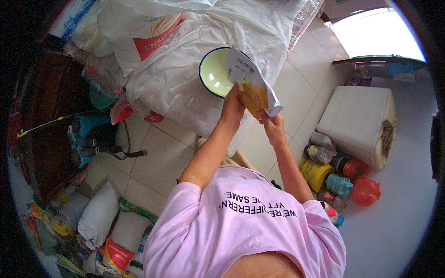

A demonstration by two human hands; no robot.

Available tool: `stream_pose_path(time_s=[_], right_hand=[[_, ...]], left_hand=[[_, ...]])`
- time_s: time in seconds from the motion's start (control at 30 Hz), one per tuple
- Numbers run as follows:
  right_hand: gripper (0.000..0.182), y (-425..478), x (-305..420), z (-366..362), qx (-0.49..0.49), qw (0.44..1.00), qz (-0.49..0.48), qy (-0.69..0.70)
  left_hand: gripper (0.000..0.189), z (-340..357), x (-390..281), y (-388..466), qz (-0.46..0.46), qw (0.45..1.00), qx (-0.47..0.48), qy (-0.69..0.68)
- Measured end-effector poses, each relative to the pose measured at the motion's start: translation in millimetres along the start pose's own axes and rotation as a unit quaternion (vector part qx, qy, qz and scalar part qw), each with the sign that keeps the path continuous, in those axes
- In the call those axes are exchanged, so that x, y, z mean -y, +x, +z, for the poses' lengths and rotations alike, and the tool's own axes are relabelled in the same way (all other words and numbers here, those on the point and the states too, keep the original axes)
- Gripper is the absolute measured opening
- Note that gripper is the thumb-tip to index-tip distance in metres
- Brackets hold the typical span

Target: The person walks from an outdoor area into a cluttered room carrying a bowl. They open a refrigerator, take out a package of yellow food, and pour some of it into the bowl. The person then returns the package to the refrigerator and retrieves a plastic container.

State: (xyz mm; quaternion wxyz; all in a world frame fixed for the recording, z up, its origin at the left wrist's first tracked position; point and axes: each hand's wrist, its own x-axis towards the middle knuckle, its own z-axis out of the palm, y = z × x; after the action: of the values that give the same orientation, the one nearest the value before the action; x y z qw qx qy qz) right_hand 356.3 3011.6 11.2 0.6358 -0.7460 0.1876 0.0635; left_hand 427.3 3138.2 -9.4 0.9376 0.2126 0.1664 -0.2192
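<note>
Both of my hands hold a plastic packet (256,94) with a clear window and a printed white part. Yellow, fine-looking contents show in its lower half. My left hand (233,104) grips the packet's left side, thumb on top. My right hand (273,125) pinches its near right corner. The packet's far end overlaps an enamel-look bowl (213,76), pale green-yellow with a dark blue rim. A small yellow patch shows inside the bowl; its right part is hidden behind the packet. Whether the packet touches the rim, I cannot tell.
White plastic sheeting (174,83) lies under the bowl, with a printed sack (158,38) at the upper left. At right stand a large white plastic container (354,118), a yellow tub (314,173) and bagged items. A blue tank with straps (88,139) and white sacks (99,215) are at left.
</note>
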Motion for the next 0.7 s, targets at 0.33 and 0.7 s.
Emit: stream_pose_path(time_s=[0.33,0.7], right_hand=[[0.018,-8.3,15.8,9.7,-0.033,0.997,0.010,0.062],[0.017,-12.4,15.0,8.0,-0.046,0.994,0.016,0.099]], left_hand=[[0.044,-35.1,10.9,47.4,0.014,0.994,-0.024,-0.109],[0.033,-40.7,18.3,65.0,0.039,0.987,-0.087,-0.128]])
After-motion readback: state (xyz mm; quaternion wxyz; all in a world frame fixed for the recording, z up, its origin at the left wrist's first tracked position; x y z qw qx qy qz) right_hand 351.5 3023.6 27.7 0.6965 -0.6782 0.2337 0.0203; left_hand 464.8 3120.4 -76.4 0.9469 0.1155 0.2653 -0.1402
